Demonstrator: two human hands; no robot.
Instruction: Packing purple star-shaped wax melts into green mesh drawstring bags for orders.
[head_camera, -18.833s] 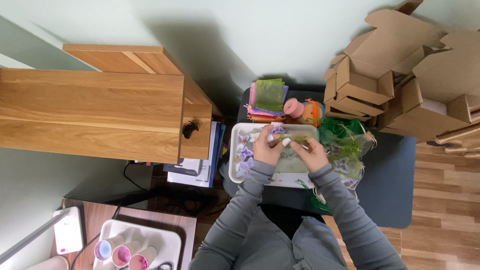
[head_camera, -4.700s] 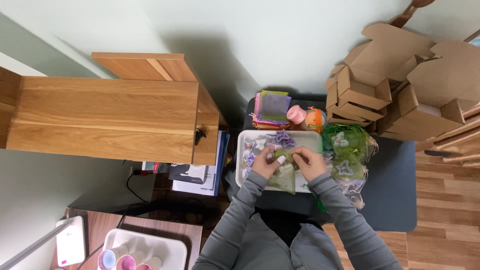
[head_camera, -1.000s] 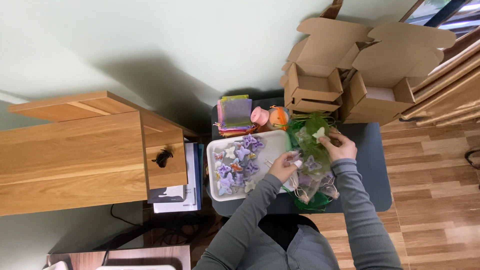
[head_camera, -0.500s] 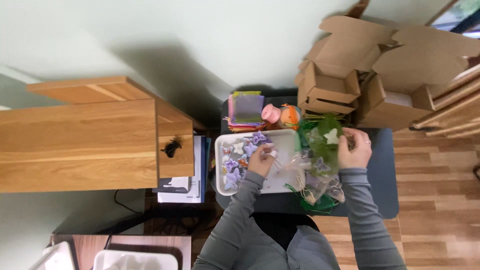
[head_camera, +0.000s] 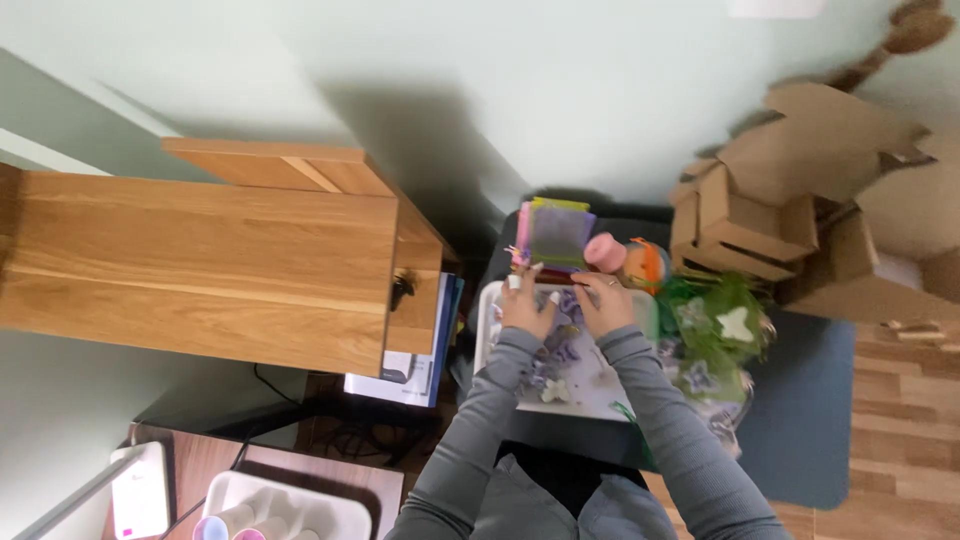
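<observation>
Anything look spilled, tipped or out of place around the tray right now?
Nothing looks spilled or damaged. Both hands, left hand and right hand, rest over the white tray of small purple pieces. The cardboard boxes are heaped unevenly, some flaps open, but that's the only untidy spot.

Both hands sit side by side over the far end of the tray (head_camera: 600, 385), the left hand (head_camera: 527, 308) just left of the right hand (head_camera: 602, 303). Small paper flowers (head_camera: 553, 360) lie in the tray, nearer the person than the hands. Beyond the tray stands a stack of paper sheets (head_camera: 556, 235), with a roll (head_camera: 604, 252) just to its right. Right of the tray lies a bag of leafy trimmings (head_camera: 722, 335); cardboard boxes (head_camera: 790, 215) pile up behind it. Left of the tray stands a wooden cabinet (head_camera: 200, 265), with books (head_camera: 425, 345) tucked at its right side.
</observation>
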